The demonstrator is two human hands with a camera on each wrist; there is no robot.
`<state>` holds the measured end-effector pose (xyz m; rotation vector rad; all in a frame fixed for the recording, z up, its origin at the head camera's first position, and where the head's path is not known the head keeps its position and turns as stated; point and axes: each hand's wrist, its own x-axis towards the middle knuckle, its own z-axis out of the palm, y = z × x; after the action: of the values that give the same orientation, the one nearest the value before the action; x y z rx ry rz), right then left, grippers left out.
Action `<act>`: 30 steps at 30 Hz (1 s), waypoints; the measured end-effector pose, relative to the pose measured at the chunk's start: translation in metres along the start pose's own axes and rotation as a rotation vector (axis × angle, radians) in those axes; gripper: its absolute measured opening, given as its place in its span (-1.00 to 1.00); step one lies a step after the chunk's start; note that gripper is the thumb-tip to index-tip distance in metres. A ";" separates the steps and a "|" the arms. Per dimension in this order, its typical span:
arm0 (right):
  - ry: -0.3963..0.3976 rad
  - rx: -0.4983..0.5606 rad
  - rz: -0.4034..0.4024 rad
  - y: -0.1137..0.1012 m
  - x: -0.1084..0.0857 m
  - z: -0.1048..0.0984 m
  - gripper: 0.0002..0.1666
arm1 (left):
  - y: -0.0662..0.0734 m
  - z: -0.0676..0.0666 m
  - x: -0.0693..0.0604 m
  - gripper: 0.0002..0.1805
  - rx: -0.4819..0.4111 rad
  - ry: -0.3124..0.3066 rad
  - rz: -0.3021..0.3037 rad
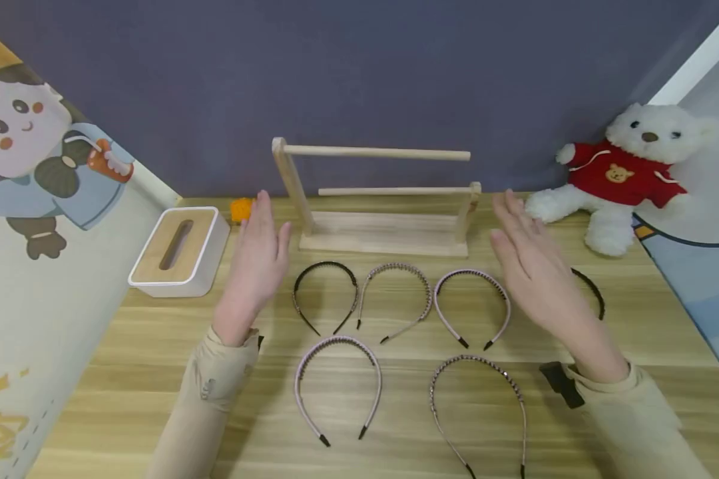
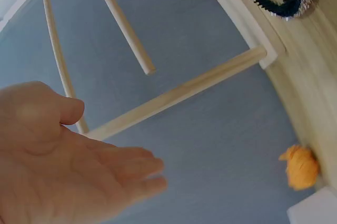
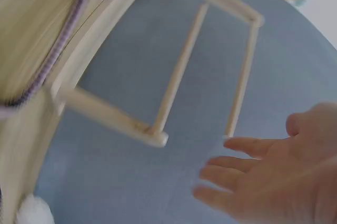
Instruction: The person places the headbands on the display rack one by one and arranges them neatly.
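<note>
A wooden rack (image 1: 383, 236) with two horizontal rods stands at the back of the table. To its left is the left hand (image 1: 254, 263), fingers straight and holding nothing; the left wrist view shows this hand (image 2: 79, 155) palm up. On the rack's other side the right hand (image 1: 539, 276) has its fingers extended, also empty, and partly covers a black headband (image 1: 593, 289). In the right wrist view the right hand (image 3: 274, 171) has its fingers spread. Between the hands lie a dark headband (image 1: 326, 264), a beaded one (image 1: 398, 267) and a lilac one (image 1: 470, 273).
Nearer the front lie a pale headband (image 1: 338, 339) and a thin beaded headband (image 1: 476, 359). A white tissue box (image 1: 182, 289) with a wooden lid stands at left, an orange object (image 1: 240, 209) beside it. A white teddy bear (image 1: 620, 173) in red sits back right.
</note>
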<state>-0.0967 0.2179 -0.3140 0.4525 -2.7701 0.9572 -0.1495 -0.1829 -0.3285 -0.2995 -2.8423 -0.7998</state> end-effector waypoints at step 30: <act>-0.529 -0.128 0.010 0.059 -0.100 0.034 -0.70 | -0.053 0.041 0.052 -0.40 -0.601 -0.250 -0.092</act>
<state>-0.0249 0.2633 -0.4004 0.7661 -3.2751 0.7372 -0.2170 -0.1981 -0.3779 -0.3657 -2.7723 -1.7426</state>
